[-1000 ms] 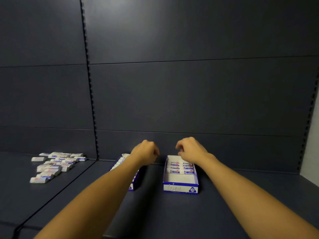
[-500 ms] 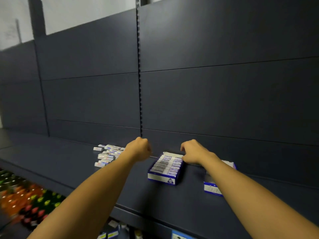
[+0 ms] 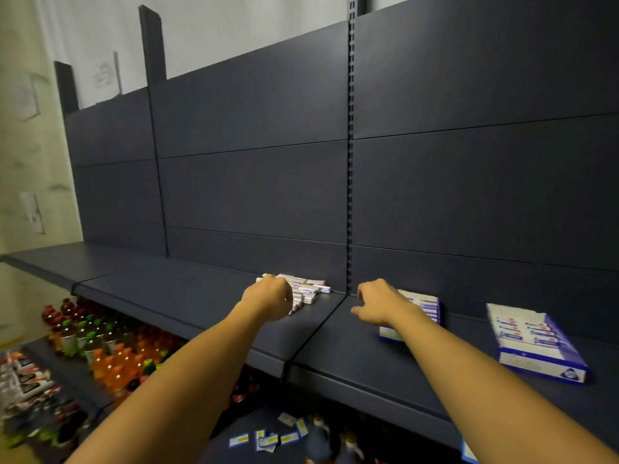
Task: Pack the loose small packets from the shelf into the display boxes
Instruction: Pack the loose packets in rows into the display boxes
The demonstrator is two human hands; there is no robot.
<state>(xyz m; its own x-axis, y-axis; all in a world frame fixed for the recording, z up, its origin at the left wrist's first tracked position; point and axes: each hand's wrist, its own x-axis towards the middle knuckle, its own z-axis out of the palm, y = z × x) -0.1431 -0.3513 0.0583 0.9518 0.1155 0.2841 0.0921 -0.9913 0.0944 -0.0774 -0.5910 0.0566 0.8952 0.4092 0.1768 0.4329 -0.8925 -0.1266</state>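
Left hand (image 3: pixel 271 298) has shifted from the boxes onto the loose packets (image 3: pixel 306 289).
Its fingers curl there, grasp unclear; right hand (image 3: pixel 378 304), loosely open, hovers at the nearer display box (image 3: pixel 423 304), empty.

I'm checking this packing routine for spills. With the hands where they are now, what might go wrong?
1. The left hand covers part of the loose packets; a hasty grab may scatter them or push some off the shelf.
2. The right forearm crosses the near display box, so pulling back might drag or tip it.
3. The far display box sits near the shelf's front edge; a nudge could drop it.
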